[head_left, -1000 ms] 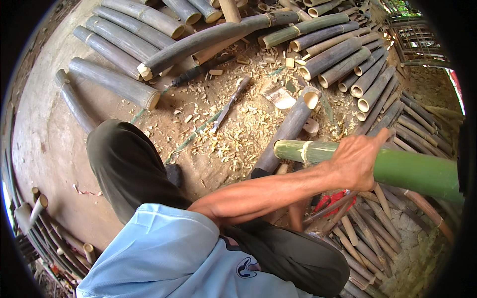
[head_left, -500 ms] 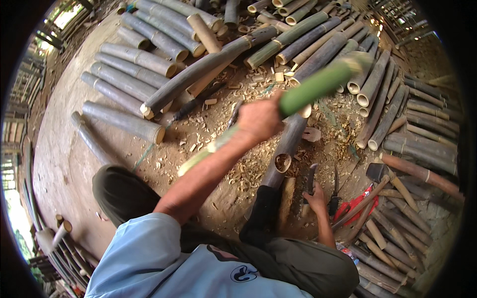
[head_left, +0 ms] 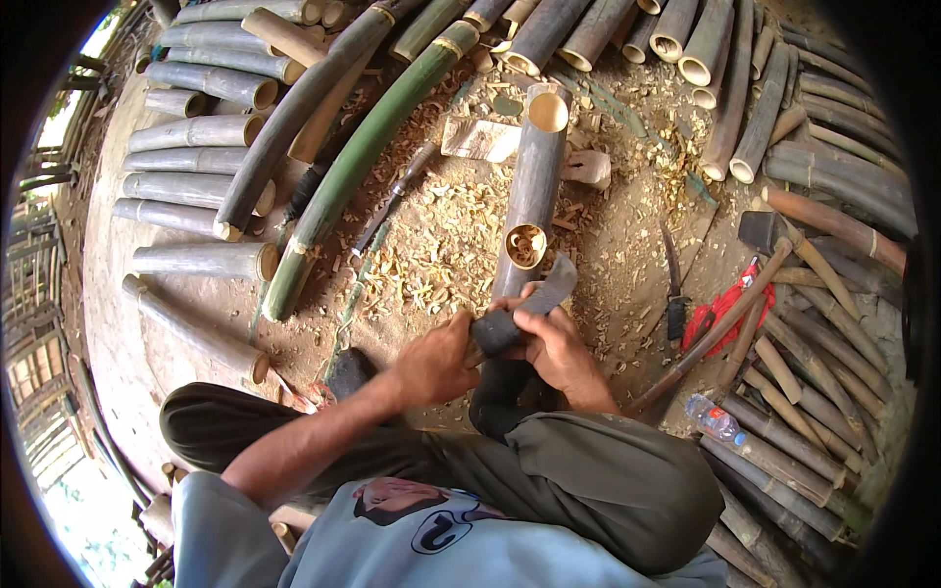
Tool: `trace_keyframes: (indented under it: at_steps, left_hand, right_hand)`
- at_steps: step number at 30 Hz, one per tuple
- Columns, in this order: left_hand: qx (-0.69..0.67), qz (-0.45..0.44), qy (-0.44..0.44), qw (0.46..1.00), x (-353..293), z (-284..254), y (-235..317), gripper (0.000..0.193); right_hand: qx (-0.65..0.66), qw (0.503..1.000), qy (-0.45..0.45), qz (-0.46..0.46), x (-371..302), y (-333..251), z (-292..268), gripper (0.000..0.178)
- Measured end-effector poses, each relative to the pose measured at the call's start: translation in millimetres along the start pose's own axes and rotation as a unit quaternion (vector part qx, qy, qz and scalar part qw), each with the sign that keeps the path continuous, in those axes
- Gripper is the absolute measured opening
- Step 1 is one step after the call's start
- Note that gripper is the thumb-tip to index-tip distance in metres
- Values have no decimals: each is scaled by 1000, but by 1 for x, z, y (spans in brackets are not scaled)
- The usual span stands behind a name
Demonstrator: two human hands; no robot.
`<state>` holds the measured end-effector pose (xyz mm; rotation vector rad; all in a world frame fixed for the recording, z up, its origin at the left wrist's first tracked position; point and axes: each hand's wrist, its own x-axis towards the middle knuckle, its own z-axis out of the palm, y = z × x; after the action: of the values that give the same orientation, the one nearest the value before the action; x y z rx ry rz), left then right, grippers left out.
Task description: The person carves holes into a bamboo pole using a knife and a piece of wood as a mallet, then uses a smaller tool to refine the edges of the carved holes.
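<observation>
A knife with a short curved grey blade (head_left: pixel 555 284) and a thick dark handle (head_left: pixel 496 333) is held in front of me, over the near end of a bamboo tube. My left hand (head_left: pixel 436 361) is closed at the rear of the handle. My right hand (head_left: pixel 566 355) wraps the front of it, with the thumb beside the blade's base. Beyond them lies the grey bamboo tube (head_left: pixel 532 191), pointing away from me, with a round opening cut in its upper side and shavings inside. Its near end reaches my black-covered foot (head_left: pixel 502 394).
A long green bamboo pole (head_left: pixel 377 162) lies to the left, near a long-handled tool (head_left: pixel 395 199). Shavings (head_left: pixel 431 265) litter the ground. Another knife (head_left: pixel 674 284) lies right, beside a red bag (head_left: pixel 720 314) and a plastic bottle (head_left: pixel 716 419). Bamboo pieces (head_left: pixel 201 260) surround me.
My left hand has let go of the green bamboo, which now lies at the left. The knife in my right hand has come to the middle, and my left hand has joined it.
</observation>
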<state>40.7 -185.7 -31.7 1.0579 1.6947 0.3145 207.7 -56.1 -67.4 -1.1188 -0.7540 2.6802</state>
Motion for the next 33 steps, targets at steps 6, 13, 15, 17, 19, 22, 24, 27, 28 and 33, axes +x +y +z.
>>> trace_keyframes:
  at_steps: [6, 13, 15, 17, 19, 22, 24, 27, 28, 33]
  left_hand:
    - [233, -41, 28, 971, -5, -31, 33, 33]
    - [296, 42, -66, 952, 12, -91, 77, 16]
    - [258, 11, -104, 960, 20, -90, 73, 23]
    - [233, -25, -107, 966, 21, -81, 68, 28]
    - [187, -54, -110, 975, 17, -71, 63, 34]
    - [133, -86, -66, 985, 16, -49, 57, 33]
    - [61, -96, -52, 992, 15, -31, 57, 38]
    - [-29, -112, 28, 993, 17, 19, 51, 40]
    - [-32, -95, 24, 995, 21, 30, 53, 42]
    - [-184, -181, 75, 963, 34, 63, 86, 53]
  right_hand:
    - [114, 992, 8, 54, 38, 26, -20, 25]
    - [211, 976, 8, 61, 43, 17, 0, 26]
    - [193, 980, 24, 41, 42, 7, 1, 26]
    - [155, 986, 25, 55, 42, 7, -10, 26]
    - [113, 991, 23, 69, 41, 4, -13, 28]
    - [37, 995, 26, 89, 40, -5, -24, 30]
    - [-26, 993, 29, 112, 44, -8, -35, 33]
    - [-101, 987, 45, 117, 51, -19, -48, 29]
    - [-126, 984, 37, 119, 54, -25, -53, 28]
    - [-237, 962, 37, 130, 61, -42, -66, 30]
